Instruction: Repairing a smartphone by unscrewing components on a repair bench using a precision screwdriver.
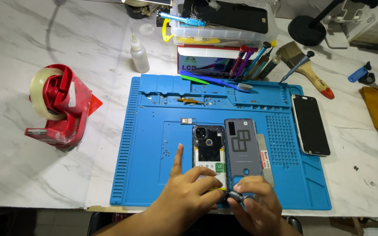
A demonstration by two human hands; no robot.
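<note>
An opened phone [209, 150] lies back-up on the blue work mat [145, 175], its camera block and battery exposed. The removed grey back cover [241, 146] lies just right of it, inside face up. My left hand [187, 192] presses on the phone's lower end, index finger stretched out over the mat. My right hand [257, 203] grips a small dark screwdriver [238, 197] whose tip points at the phone's lower right corner.
A black phone [310, 124] lies at the mat's right edge. Red tape dispenser [57, 105] at left, a small squeeze bottle [139, 54], clear parts box [224, 22], several screwdrivers [252, 61], a paintbrush [307, 70], a toothbrush [224, 82], and tiny screws [166, 152] on the mat.
</note>
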